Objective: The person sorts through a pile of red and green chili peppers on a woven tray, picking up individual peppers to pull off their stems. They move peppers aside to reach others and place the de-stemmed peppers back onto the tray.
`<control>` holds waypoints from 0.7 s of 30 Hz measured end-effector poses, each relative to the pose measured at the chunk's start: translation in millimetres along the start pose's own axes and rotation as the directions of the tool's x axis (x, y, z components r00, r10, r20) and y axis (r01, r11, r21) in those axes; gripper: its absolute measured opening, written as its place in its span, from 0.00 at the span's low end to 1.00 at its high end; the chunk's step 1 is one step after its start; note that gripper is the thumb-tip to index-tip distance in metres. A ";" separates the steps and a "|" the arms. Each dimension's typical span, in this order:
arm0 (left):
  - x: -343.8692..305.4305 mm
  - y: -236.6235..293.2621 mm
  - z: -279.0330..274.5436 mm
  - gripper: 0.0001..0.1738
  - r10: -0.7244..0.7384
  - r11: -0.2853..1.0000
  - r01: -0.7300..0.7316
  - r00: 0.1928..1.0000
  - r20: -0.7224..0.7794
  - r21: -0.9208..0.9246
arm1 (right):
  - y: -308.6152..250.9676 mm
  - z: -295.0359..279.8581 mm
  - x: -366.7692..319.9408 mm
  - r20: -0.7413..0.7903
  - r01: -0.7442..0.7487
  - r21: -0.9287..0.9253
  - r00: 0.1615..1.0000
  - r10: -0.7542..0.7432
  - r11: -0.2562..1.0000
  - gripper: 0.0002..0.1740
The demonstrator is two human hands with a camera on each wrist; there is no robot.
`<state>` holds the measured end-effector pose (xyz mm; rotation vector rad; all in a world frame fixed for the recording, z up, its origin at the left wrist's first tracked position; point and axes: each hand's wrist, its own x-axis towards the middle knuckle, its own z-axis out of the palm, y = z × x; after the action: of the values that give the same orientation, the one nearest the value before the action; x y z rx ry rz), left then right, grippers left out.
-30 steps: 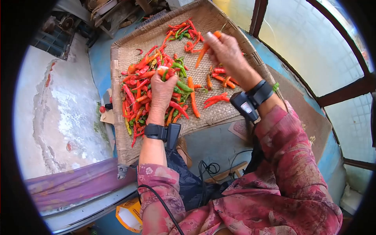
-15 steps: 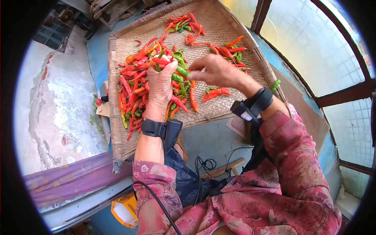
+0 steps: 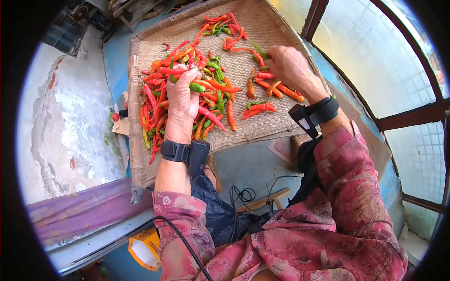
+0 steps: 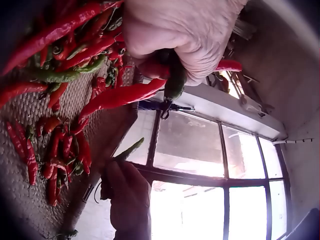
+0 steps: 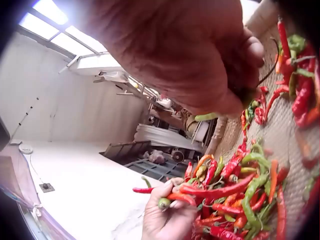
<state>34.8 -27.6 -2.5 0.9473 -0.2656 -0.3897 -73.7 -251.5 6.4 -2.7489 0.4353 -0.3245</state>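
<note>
Left hand curled round chilli bunch, tips poking out past thumb, pile beneath. Right hand pinches green chilli, jutting beyond fingertips, above tray. Likely light, bendy, slick-skinned; best pinched near stem.

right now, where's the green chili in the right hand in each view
head: upper right of centre, green chili poking out left of the right hand
left wrist: low centre, sticking up from that hand
right wrist: mid-frame, its tip under the fingers
shared landmark: the bunch of chilies the left hand grips, seen top in the left wrist view, bottom in the right wrist view
</note>
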 end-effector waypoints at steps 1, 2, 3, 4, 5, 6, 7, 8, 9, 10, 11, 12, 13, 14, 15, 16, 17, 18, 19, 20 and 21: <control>-1.9 0.6 2.2 0.10 0.002 1.000 -0.002 1.000 -0.003 0.000 | 1.6 0.9 -0.7 0.001 0.003 0.000 1.000 -0.003 1.000 0.11; -3.6 0.7 5.2 0.10 -0.015 1.000 0.015 1.000 0.007 -0.005 | 3.4 2.7 -1.5 -0.153 0.109 0.010 0.982 -0.106 0.994 0.13; -5.2 0.7 7.9 0.10 -0.032 0.999 0.033 0.999 0.018 -0.011 | 1.2 1.2 -2.4 -0.305 0.214 0.004 0.931 -0.203 0.977 0.14; -6.5 0.3 9.6 0.10 -0.043 0.999 0.044 0.999 0.020 -0.013 | -13.1 -8.2 -6.1 -0.051 0.152 0.289 0.988 -0.143 0.945 0.16; -6.8 -1.1 11.2 0.10 -0.044 0.999 0.044 0.999 0.019 -0.014 | -12.9 7.0 -2.8 -0.052 0.287 0.432 0.954 -0.294 0.855 0.17; -6.9 -2.7 12.8 0.10 -0.040 0.998 0.042 0.998 0.045 -0.039 | -26.0 6.3 -8.5 0.037 0.269 0.501 0.943 -0.331 0.823 0.18; -6.9 -4.1 14.2 0.10 -0.036 0.997 0.041 0.997 0.071 -0.064 | -40.4 5.8 -15.6 0.122 0.242 0.566 0.921 -0.371 0.788 0.18; -6.8 -5.6 15.0 0.10 -0.039 0.997 0.044 0.997 0.072 -0.064 | -46.6 13.9 -16.4 0.106 0.281 0.549 0.911 -0.399 0.787 0.17; -6.6 -7.0 15.6 0.10 -0.043 0.995 0.051 0.994 0.096 -0.081 | -51.7 20.0 -17.0 0.092 0.321 0.530 0.899 -0.429 0.785 0.17; -6.7 -8.0 16.0 0.10 -0.046 0.994 0.058 0.992 0.120 -0.098 | -53.9 21.3 -17.0 0.089 0.344 0.486 0.895 -0.437 0.804 0.15; -7.3 -8.6 16.6 0.10 -0.047 0.994 0.058 0.992 0.120 -0.097 | -53.1 21.5 -16.5 0.090 0.343 0.486 0.895 -0.436 0.804 0.15; -8.2 -8.9 17.5 0.09 -0.068 0.991 0.080 0.991 0.118 -0.104 | -51.3 21.4 -15.0 0.052 0.370 0.454 0.897 -0.439 0.810 0.13; -8.5 -8.6 18.0 0.08 -0.089 0.989 0.102 0.989 0.117 -0.111 | -49.2 21.0 -13.2 0.013 0.396 0.420 0.897 -0.442 0.816 0.12; -7.9 -7.7 17.4 0.08 -0.088 0.989 0.101 0.989 0.118 -0.111 | -45.0 19.7 -11.7 0.001 0.364 0.401 0.917 -0.398 0.841 0.10; -7.1 -6.5 16.2 0.08 -0.097 0.994 0.101 0.992 0.081 -0.048 | -38.0 17.8 -9.1 0.001 0.365 0.400 0.917 -0.399 0.841 0.10; -7.3 -5.9 14.8 0.07 -0.104 0.995 0.103 0.994 0.041 0.014 | -29.5 15.7 -6.1 0.000 0.299 0.267 0.951 -0.310 0.916 0.09; -8.3 -6.6 13.0 0.07 -0.102 0.995 0.102 0.994 0.038 0.011 | -21.0 13.7 -3.6 -0.014 0.221 0.129 0.975 -0.221 0.967 0.10; -8.8 -7.8 10.9 0.07 -0.139 0.990 0.138 0.990 0.038 0.031 | -12.0 10.8 -0.6 0.020 0.143 -0.007 0.990 -0.142 0.990 0.10; -9.2 -8.7 9.1 0.08 -0.175 0.983 0.173 0.984 0.037 0.053 | -5.5 6.3 0.4 0.040 0.066 -0.144 0.997 -0.060 0.987 0.11; -10.1 -10.7 8.8 0.07 -0.170 0.983 0.164 0.982 0.078 0.080 | -0.3 2.2 -1.8 -0.021 0.055 -0.157 0.998 -0.059 0.986 0.10; -11.2 -11.8 9.6 0.07 -0.167 0.984 0.161 0.983 0.078 0.079 | -0.3 3.2 -2.6 -0.022 0.058 -0.158 0.998 -0.062 0.986 0.10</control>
<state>18.7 -35.9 -7.4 1.0283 -0.2804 -0.5762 -75.2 -249.4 3.1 -2.9193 0.4015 -0.3567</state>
